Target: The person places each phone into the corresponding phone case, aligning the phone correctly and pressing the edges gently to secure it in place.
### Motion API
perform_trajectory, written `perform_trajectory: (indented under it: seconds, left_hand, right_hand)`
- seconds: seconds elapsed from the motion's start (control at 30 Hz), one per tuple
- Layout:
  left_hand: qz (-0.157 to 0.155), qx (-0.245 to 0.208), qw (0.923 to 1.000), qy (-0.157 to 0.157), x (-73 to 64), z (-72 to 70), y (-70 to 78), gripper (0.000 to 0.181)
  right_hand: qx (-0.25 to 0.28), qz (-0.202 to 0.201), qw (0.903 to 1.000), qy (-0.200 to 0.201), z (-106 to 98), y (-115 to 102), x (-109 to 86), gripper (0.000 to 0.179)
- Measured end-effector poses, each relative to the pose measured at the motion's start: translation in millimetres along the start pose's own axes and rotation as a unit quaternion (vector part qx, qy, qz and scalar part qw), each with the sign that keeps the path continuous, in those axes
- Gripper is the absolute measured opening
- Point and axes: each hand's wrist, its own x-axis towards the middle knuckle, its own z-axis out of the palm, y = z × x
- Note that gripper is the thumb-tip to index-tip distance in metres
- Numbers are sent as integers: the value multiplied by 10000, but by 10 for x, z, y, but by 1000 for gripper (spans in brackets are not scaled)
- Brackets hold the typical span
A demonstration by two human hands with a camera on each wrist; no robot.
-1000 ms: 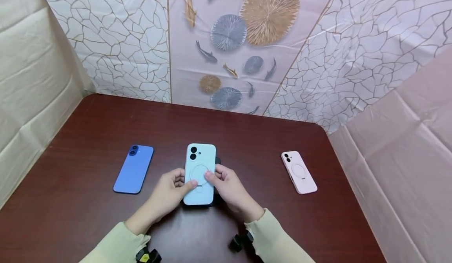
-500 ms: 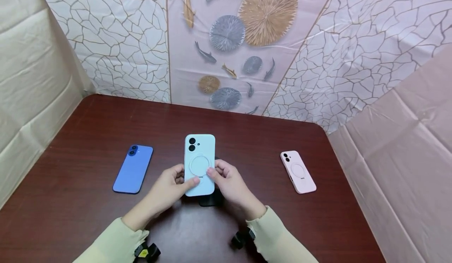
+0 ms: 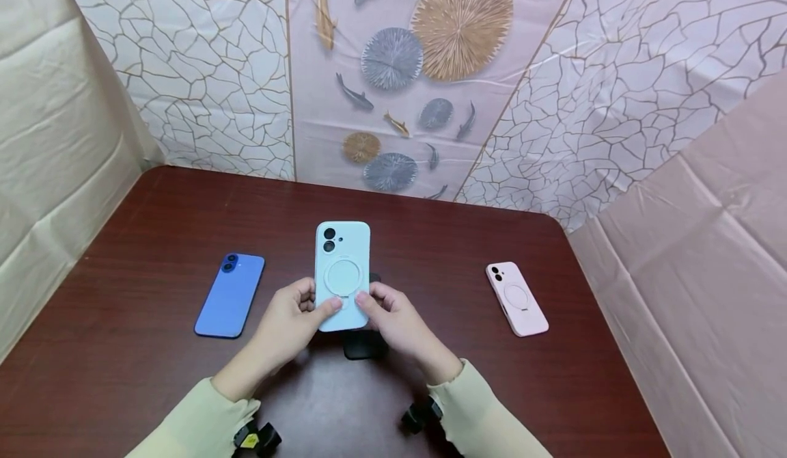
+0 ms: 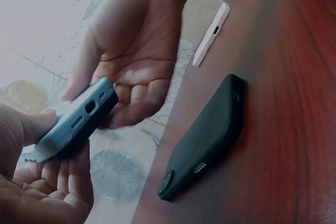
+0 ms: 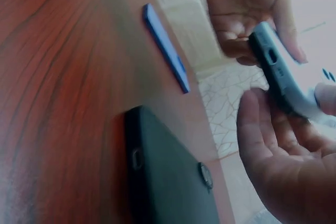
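Both hands hold a phone in a light-blue case (image 3: 343, 260) above the middle of the table, its back with two camera lenses and a ring turned up. The left hand (image 3: 287, 325) grips its lower left edge, thumb on the back and fingers curled beneath. On the lower right edge, the right hand (image 3: 402, 325) grips it the same way. From the wrist views, the case's bottom edge (image 4: 84, 116) shows its port openings, with a dark layer underneath. Below lies a black phone (image 4: 205, 129) on the table, mostly covered by the held one in the head view.
A blue phone (image 3: 229, 296) lies back up on the left of the brown table (image 3: 154, 389). To the right is a pink phone (image 3: 517, 299) with a ring on its back. Patterned cloth (image 3: 227, 68) hangs behind the table, and plain cloth on both sides.
Both hands have raised the light-blue phone away from the person, uncovering more of the black phone below. The blue and pink phones lie as before; the view shifts slightly.
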Motion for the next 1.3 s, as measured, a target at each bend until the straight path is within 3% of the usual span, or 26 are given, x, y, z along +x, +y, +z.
perform_trajectory:
  seconds: [0.1,0.23,0.43,0.53,0.67,0.9,1.3]
  left_hand:
    - [-24,82,9999,60,10,-15,6,22]
    - [29,81,10000,17,26,-21,-3,22]
    - [-19,-132,9999,-81,38,-17,-22,29]
    - [-106,-269,9991,-299,35,-11,-37,32]
    - [-79,-359,9984,-419,28,-5,-54,30]
    - [8,-140,9998,-108,27,-10,-55,24]
    - [-393,-547,9973,-308,31,-22,-64,24]
  right_hand:
    - [-280,-98,9995,-137,-6,1,-3,27]
    - [-608,-338,9976,-20,1,2,9,23]
    - [-543,-517,9970,197,15,-17,17,20]
    - [-586,-564,9958,416,16,-32,26,19]
    - [-535,-488,9957,586,14,-47,41,21]
    - [-774,-72,9968,162,7,-56,39,27]
    - [-494,74,9987,-3,43,-30,43,27]
